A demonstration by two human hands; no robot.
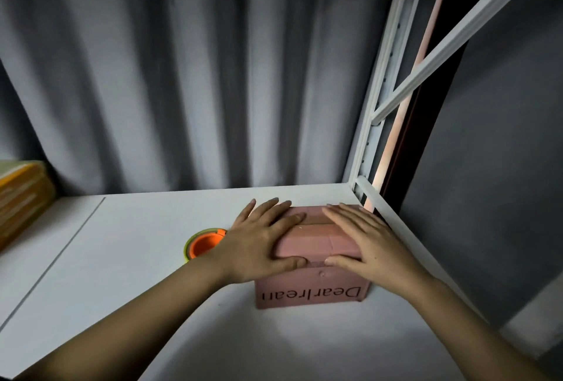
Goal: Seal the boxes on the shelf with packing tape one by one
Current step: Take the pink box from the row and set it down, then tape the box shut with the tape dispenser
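Small pink cardboard box (pixel 313 259) printed "Dearlrean" sits at lower right of centre in the frame, on the white shelf board (pixel 122 259), hard against the board's right edge and the white metal upright (pixel 377 112). Its long axis runs left to right across the view; the printed face turns toward the camera, lettering upside down. Left hand (pixel 259 243) lies flat over the box's left end, fingers straight and spread across the top, thumb along the near upper edge. Right hand (pixel 368 243) mirrors it on the right end, fingers straight and fanned, thumb on the same near edge; the two thumbs almost meet at the middle. Neither hand curls round anything; both press down. Between them a strip along the lid seam looks glossier, perhaps tape, but too soft to be sure. Roll of tape with orange core and yellow-green rim (pixel 202 243) lies flat on the board just beside the left wrist, partly hidden by it, so the left hand is much the nearer to it. Judgement: flaps are being held or smoothed; the next reach goes left. Open board lies left and toward the camera; almost no room on the right. Yellowish stacked boxes (pixel 21 198) stand at the far left edge, grey curtain (pixel 182 76) behind.
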